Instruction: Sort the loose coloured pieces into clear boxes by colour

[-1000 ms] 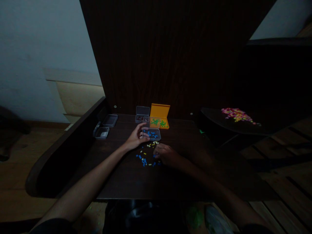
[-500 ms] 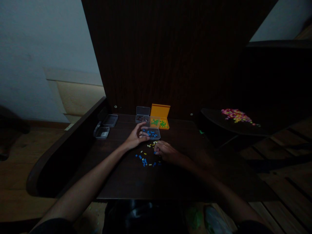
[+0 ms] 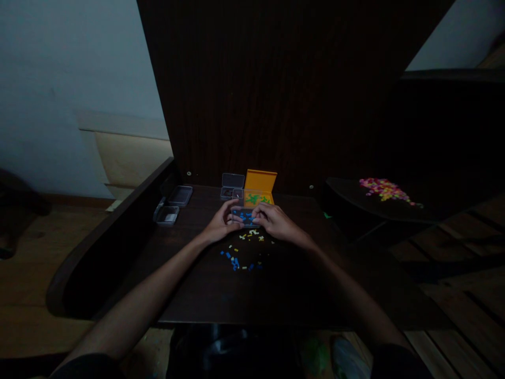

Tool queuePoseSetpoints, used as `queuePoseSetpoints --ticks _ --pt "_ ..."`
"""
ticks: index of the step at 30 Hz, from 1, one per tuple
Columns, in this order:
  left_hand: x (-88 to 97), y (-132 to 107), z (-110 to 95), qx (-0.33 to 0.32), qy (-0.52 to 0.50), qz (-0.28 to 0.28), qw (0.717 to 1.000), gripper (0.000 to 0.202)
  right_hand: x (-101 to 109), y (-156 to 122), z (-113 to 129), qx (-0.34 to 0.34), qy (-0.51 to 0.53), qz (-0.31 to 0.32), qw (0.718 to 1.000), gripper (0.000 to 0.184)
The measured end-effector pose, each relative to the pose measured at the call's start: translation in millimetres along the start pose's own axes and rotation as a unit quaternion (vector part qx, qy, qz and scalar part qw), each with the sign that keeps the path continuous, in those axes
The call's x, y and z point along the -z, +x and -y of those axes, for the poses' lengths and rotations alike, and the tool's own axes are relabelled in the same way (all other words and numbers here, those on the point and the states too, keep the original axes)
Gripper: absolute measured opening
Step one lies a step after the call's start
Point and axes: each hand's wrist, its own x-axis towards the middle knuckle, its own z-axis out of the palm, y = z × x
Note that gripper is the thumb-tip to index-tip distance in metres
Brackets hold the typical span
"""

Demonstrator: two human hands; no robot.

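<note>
Clear box (image 3: 252,226), blue pieces (image 3: 242,215) inside; left fingers (image 3: 228,206) clasp side; right fingers (image 3: 261,210): hold unclear.

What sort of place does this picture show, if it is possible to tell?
Probably a dim indoor room, perhaps in a home: it has a pale wall, a wooden floor and a dark desk.

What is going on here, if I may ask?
A person's left hand holds a clear box of blue pieces by its left end. The right hand is over its right end; whether it grips a piece is unclear. Loose blue pieces and yellow pieces lie on the table, nearer the camera. Behind, an orange box stands open with green pieces inside.
</note>
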Motion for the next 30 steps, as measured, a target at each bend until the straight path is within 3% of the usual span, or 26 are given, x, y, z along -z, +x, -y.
queuePoseSetpoints --ticks 17,24,30 --pt "0.8 0 -3 0.004 -0.029 0.010 1.000 0.079 -14 21 -15 0.022 -0.104 0.025 0.994 0.018" --pt "3.4 2 -3 0.003 -0.029 -0.004 1.000 0.080 -12 23 -14 0.049 -0.092 -0.007 0.995 0.024" --pt "20.5 8 -9 -0.009 0.006 -0.043 0.999 0.077 -9 22 1 0.090 -0.063 -0.043 0.993 0.021"
